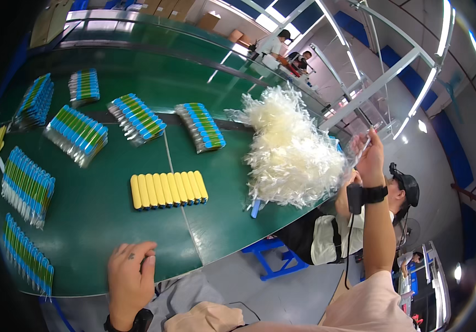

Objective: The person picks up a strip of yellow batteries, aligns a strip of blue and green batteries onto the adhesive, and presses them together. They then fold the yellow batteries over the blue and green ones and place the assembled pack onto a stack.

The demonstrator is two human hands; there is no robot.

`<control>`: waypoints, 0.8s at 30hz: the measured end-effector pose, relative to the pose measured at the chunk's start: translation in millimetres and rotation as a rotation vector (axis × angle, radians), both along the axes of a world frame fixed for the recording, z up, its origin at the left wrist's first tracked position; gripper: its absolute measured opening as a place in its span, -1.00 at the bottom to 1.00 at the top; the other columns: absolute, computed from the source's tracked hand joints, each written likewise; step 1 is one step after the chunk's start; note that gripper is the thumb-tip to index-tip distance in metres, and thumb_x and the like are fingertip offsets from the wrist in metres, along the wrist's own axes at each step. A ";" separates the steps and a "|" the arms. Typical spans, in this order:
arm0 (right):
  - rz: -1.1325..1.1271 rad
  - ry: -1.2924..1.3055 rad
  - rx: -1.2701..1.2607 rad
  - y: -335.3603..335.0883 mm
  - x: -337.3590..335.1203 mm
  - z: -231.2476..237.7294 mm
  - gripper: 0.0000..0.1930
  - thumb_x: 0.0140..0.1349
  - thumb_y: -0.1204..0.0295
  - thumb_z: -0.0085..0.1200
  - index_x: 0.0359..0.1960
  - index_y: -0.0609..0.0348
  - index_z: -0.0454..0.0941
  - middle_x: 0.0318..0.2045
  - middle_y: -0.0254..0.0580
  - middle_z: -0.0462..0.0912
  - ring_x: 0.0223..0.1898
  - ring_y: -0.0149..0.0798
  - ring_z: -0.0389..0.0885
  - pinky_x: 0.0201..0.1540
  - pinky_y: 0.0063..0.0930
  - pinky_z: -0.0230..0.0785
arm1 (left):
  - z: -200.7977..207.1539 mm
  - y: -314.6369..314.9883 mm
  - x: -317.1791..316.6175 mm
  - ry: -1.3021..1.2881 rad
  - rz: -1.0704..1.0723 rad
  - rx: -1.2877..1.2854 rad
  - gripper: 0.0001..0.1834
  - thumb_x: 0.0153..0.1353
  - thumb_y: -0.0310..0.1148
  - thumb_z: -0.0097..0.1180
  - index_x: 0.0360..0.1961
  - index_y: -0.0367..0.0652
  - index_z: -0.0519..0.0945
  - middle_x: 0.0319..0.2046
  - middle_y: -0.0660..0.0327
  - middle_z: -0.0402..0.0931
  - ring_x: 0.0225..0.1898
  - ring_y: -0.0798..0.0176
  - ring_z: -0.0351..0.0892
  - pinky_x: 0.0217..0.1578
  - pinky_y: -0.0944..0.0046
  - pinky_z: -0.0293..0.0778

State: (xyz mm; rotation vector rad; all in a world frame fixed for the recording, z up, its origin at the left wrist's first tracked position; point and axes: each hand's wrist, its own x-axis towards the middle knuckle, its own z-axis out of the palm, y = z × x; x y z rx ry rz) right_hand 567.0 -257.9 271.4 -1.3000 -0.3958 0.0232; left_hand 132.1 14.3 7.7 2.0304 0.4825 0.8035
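My left hand [132, 275] hovers at or rests on the near edge of the green table, palm down, fingers loosely bent, nothing visible in it. Just beyond it stands a row of yellow round-ended pieces [169, 188] with dark blue undersides, packed side by side. On the right, my right hand [370, 156] is raised at the side of a large heap of clear plastic bags [293, 149]. Its fingers are pinched on a thin clear plastic bag [355, 150], which is blurred.
Bundles of bagged blue-and-green pieces [77, 130] lie across the left and far table [110, 238]. A blue strip [255, 208] sticks out under the heap. A co-worker in a dark cap [405, 188] is close on my right, by a blue stool [271, 260].
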 end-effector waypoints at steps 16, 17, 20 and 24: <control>-0.175 -1.085 -1.512 47.8 -18.1 -127.7 -0.60 0.23 0.01 0.17 -0.39 0.14 0.54 -0.38 -0.09 0.55 -0.11 0.04 0.51 0.00 -0.06 0.21 | -0.2 -0.5 1.2 -0.024 -0.002 -0.067 -0.78 0.15 -0.55 0.13 -0.15 -0.24 0.64 -0.37 0.13 0.65 -0.31 0.00 0.57 -0.21 0.07 0.43; -0.148 -1.206 -1.366 53.0 -27.2 -127.1 -0.65 0.21 0.08 0.18 -0.34 0.14 0.57 -0.36 -0.06 0.57 -0.11 0.06 0.52 0.00 -0.06 0.25 | -0.9 -0.2 0.1 -0.024 0.001 -0.066 -0.78 0.15 -0.55 0.13 -0.15 -0.24 0.64 -0.37 0.13 0.65 -0.31 0.00 0.57 -0.21 0.07 0.43; 0.015 -1.321 -1.158 58.0 -73.0 -130.9 -0.75 0.14 0.28 0.19 -0.23 0.17 0.61 -0.29 -0.05 0.62 -0.15 0.08 0.57 -0.04 -0.10 0.35 | -3.2 -1.2 -3.5 -0.010 0.026 -0.093 -0.79 0.16 -0.54 0.14 -0.15 -0.23 0.65 -0.37 0.12 0.65 -0.30 -0.01 0.57 -0.21 0.07 0.44; 0.474 -1.331 -1.351 46.0 -109.2 -167.0 -0.66 -0.02 0.53 0.15 -0.13 0.11 0.61 -0.31 -0.13 0.65 -0.40 0.01 0.64 -0.33 -0.13 0.53 | -2.9 1.3 0.3 -0.022 -0.002 -0.068 -0.80 0.17 -0.52 0.14 -0.17 -0.23 0.65 -0.37 0.11 0.65 -0.29 -0.03 0.58 -0.20 0.06 0.44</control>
